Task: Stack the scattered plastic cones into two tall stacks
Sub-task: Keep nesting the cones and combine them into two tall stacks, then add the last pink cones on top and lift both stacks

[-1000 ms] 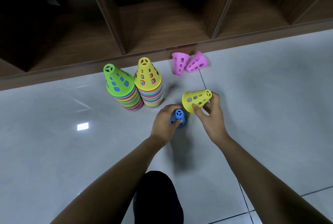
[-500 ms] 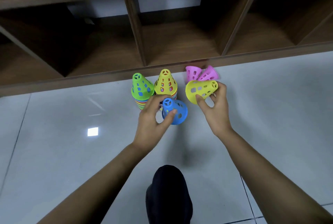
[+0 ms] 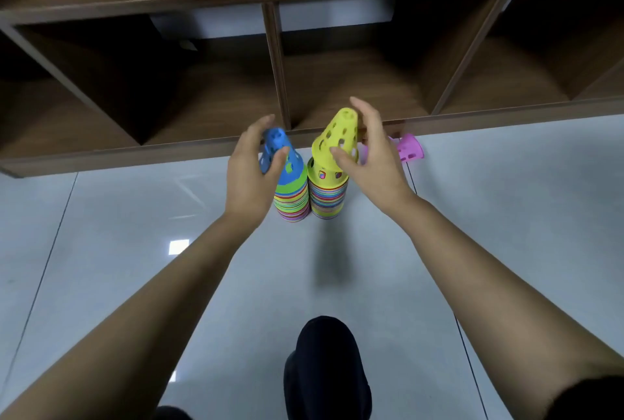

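Observation:
Two tall stacks of coloured plastic cones stand side by side on the floor by the shelf. My left hand (image 3: 251, 171) grips a blue cone (image 3: 282, 163) that sits over the top of the left stack (image 3: 292, 205). My right hand (image 3: 373, 156) holds a yellow cone (image 3: 337, 139), tilted, partly seated on the yellow top of the right stack (image 3: 327, 200). A pink cone (image 3: 410, 147) lies on its side behind my right hand; a second pink one is mostly hidden by that hand.
A wooden shelf unit (image 3: 277, 88) with open compartments runs along the far side, its base edge just behind the stacks. Pale tiled floor (image 3: 506, 203) spreads around. My dark-clad knee (image 3: 327, 365) is at the bottom centre.
Both hands rose from the floor and carried their cones up onto the stacks: blue onto the left one, yellow onto the right one. The camera tilted up toward the shelf.

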